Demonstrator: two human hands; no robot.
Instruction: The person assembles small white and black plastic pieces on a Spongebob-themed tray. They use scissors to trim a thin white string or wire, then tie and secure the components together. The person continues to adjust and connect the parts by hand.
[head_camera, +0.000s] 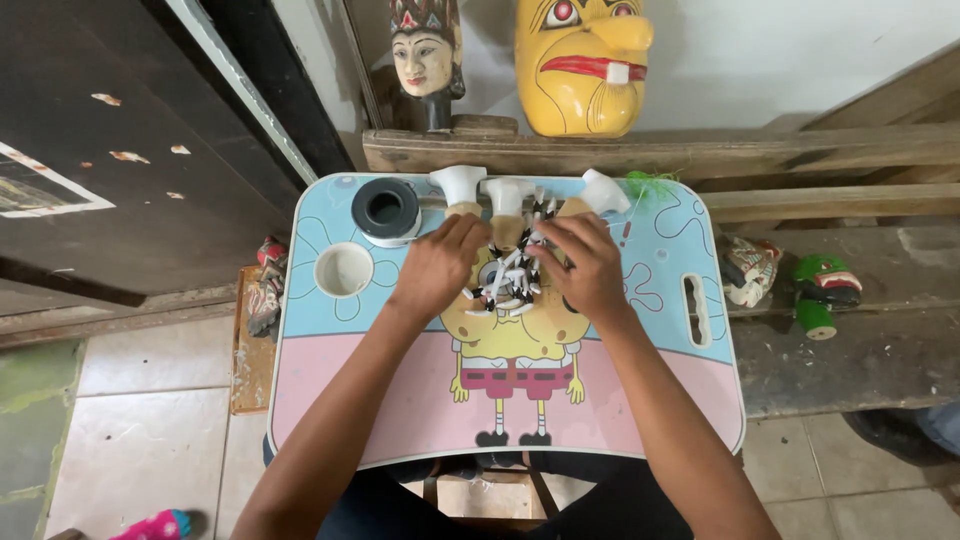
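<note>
Between the two hands, in the middle of the small blue and pink lap table with a cartoon picture, lies a little heap of black and white pointed pieces. Each piece is too small to tell which way it points; the heap runs from the table's far edge toward the person.

Left hand rests palm down, fingers curled onto the left side of the heap. Right hand does the same on the right side, fingers bent and pinching at some pieces. Both forearms come up from the near edge and lean in toward each other.

Near the far edge stand three white knob-topped wooden pieces. A roll of grey tape sits at the far left, next to a round cup hole. The pink near half has open room. Past the table, a wooden shelf holds a yellow carved mask.
</note>
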